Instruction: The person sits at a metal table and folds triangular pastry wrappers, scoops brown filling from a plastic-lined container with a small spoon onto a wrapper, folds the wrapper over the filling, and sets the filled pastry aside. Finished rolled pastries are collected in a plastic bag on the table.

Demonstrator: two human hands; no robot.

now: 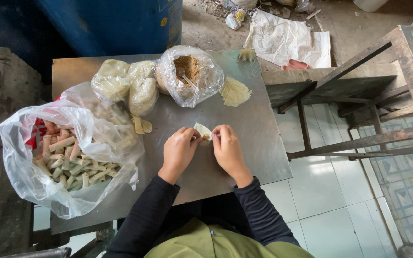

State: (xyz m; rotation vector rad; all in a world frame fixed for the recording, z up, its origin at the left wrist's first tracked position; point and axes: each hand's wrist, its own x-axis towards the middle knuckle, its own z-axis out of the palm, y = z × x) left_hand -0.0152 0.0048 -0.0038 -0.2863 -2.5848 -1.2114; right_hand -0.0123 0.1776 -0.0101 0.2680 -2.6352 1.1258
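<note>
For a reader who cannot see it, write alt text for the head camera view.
Seen from above, a person's left hand and right hand fold a pale pastry wrapper on a grey metal tabletop. At left a clear plastic bag of finished rolls lies open; behind sit a clear bag of brown filling and a stack of pale wrappers.

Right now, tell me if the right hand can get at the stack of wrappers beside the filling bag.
Probably yes: bare metal table lies between the right hand and the stack of wrappers, though both hands pinch a wrapper.
</note>
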